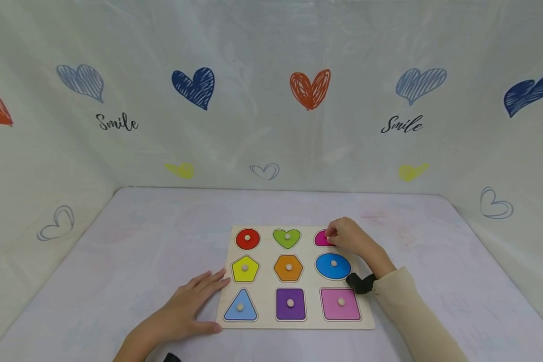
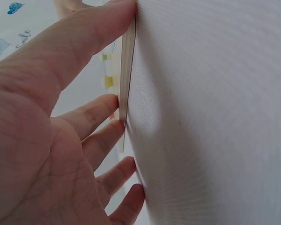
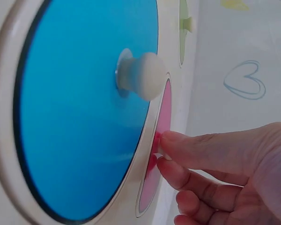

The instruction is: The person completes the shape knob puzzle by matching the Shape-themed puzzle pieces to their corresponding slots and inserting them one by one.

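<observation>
A wooden peg puzzle board (image 1: 266,276) lies on the table with knobbed shapes in its recesses. At its far right corner my right hand (image 1: 347,235) pinches the knob of the magenta puzzle piece (image 1: 321,239) between thumb and index finger. That piece (image 3: 166,110) sits in its recess in the right wrist view, with the fingers hiding its knob in part. My left hand (image 1: 187,306) is spread along the board's left side. In the left wrist view its thumb and some straight fingertips touch the board's edge (image 2: 126,61); the others reach the tabletop.
Next to the magenta piece are a blue oval (image 1: 328,271) and a green heart (image 1: 280,240). Several other shapes, such as the red circle (image 1: 242,244) and purple square (image 1: 284,312), fill the board. A white curtain (image 1: 253,141) with printed hearts stands behind the table (image 1: 163,216).
</observation>
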Action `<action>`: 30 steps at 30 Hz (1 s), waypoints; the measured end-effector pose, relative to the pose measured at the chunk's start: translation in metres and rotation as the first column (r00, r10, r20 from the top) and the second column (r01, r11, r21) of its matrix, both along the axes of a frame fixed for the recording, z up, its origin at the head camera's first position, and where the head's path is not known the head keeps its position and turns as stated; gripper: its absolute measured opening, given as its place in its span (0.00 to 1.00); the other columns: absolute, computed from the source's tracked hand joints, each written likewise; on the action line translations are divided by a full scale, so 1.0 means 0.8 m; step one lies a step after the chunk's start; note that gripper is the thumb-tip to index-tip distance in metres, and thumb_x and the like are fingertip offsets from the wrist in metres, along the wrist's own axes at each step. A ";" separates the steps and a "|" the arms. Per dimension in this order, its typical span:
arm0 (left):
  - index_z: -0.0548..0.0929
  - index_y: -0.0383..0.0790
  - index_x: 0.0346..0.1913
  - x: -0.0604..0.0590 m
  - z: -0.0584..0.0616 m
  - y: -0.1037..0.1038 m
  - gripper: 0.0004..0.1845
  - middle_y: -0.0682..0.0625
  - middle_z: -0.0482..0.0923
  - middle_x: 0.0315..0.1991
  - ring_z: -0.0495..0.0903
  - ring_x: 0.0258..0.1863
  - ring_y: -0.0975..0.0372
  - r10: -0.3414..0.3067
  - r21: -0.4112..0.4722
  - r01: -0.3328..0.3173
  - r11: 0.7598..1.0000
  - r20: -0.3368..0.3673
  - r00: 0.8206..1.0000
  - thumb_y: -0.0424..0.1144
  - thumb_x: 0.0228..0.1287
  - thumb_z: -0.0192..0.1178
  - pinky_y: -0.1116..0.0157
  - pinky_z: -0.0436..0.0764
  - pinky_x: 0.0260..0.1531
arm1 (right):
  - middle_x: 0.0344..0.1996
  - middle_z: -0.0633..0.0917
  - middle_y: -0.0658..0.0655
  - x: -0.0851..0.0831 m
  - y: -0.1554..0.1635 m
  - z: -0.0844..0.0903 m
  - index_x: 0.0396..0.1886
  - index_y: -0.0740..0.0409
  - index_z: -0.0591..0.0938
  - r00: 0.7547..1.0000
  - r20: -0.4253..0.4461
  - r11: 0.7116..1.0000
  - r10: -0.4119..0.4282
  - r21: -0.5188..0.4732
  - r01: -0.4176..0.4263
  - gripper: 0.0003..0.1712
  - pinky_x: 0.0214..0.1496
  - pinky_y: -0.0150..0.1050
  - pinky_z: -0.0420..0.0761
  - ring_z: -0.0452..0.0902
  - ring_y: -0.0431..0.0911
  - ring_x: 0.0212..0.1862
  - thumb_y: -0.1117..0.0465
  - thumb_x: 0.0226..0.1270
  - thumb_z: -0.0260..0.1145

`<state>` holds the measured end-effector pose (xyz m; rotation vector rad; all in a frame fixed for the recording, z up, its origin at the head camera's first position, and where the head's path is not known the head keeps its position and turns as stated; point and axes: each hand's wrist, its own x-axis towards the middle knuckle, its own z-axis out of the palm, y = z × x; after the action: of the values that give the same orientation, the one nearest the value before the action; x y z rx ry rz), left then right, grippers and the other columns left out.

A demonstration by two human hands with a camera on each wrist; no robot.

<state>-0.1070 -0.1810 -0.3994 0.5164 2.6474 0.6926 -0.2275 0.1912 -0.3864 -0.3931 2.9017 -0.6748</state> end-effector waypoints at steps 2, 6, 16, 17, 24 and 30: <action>0.63 0.53 0.68 0.000 0.000 -0.001 0.47 0.52 0.55 0.72 0.51 0.70 0.46 -0.005 0.004 0.005 1.000 -0.007 1.000 0.59 0.42 0.69 0.35 0.56 0.60 | 0.30 0.80 0.58 0.000 -0.001 0.000 0.34 0.64 0.83 1.000 -0.004 1.000 -0.002 0.002 0.002 0.05 0.40 0.40 0.81 0.72 0.48 0.37 0.68 0.58 0.65; 0.63 0.53 0.68 0.000 0.000 -0.001 0.47 0.52 0.55 0.72 0.52 0.70 0.46 -0.009 0.009 0.009 1.000 -0.018 1.000 0.59 0.42 0.69 0.36 0.56 0.60 | 0.30 0.80 0.58 0.000 -0.002 0.000 0.35 0.64 0.82 1.000 -0.006 1.000 -0.006 0.005 0.006 0.05 0.40 0.40 0.80 0.72 0.48 0.37 0.68 0.59 0.64; 0.63 0.53 0.68 -0.001 -0.003 0.000 0.47 0.52 0.55 0.72 0.52 0.70 0.46 -0.012 0.012 0.012 1.000 -0.008 1.000 0.60 0.42 0.69 0.35 0.57 0.59 | 0.29 0.80 0.57 0.001 -0.003 -0.001 0.35 0.64 0.83 1.000 -0.020 0.999 -0.004 0.041 0.005 0.05 0.39 0.39 0.80 0.71 0.47 0.36 0.68 0.58 0.65; 0.63 0.53 0.68 -0.001 -0.004 0.000 0.47 0.52 0.55 0.72 0.52 0.70 0.46 -0.017 0.016 0.017 1.000 -0.012 1.000 0.60 0.42 0.69 0.35 0.57 0.59 | 0.29 0.80 0.57 0.002 -0.002 0.000 0.35 0.64 0.83 1.000 -0.021 0.999 -0.002 0.042 0.003 0.05 0.39 0.39 0.80 0.71 0.47 0.36 0.68 0.58 0.65; 0.63 0.54 0.68 0.000 -0.005 -0.001 0.47 0.52 0.55 0.72 0.53 0.69 0.46 -0.020 0.015 0.020 1.000 -0.036 0.999 0.60 0.42 0.69 0.36 0.58 0.59 | 0.30 0.80 0.57 0.004 -0.003 0.000 0.36 0.63 0.83 1.000 -0.016 0.999 -0.025 0.044 0.026 0.06 0.40 0.40 0.80 0.71 0.48 0.38 0.67 0.59 0.65; 0.64 0.53 0.68 0.001 -0.004 -0.002 0.46 0.52 0.56 0.72 0.54 0.69 0.46 -0.023 0.013 0.024 1.000 -0.053 0.998 0.60 0.42 0.69 0.37 0.59 0.60 | 0.31 0.81 0.56 0.005 -0.004 0.000 0.37 0.63 0.83 0.999 -0.012 0.999 -0.030 0.039 0.030 0.07 0.41 0.40 0.80 0.72 0.48 0.38 0.66 0.60 0.65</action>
<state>-0.1063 -0.1824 -0.4025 0.5760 2.6833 0.6992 -0.2233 0.1880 -0.3864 -0.3505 2.9323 -0.6211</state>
